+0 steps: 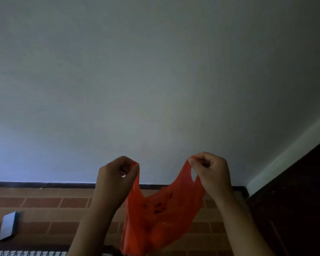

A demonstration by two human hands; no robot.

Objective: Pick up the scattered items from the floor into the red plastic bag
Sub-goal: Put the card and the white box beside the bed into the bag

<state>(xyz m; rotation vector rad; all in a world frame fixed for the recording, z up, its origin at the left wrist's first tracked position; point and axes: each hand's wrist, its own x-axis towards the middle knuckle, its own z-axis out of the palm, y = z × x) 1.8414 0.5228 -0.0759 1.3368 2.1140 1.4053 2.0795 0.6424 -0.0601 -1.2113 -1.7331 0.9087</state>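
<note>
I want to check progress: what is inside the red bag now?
The red bag, held up by the left hand and right hand, shows only dark marks on the plastic. Its inside is covered, so contents cannot be told.

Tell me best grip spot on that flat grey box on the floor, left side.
Judging by its shape, take the grey box across its two long edges, coming down from above. It lies flat on the brick floor, broad face up, with the thin dark side showing along its right edge. Both hands are busy: the left hand and right hand each pinch a handle of the red bag.
</note>
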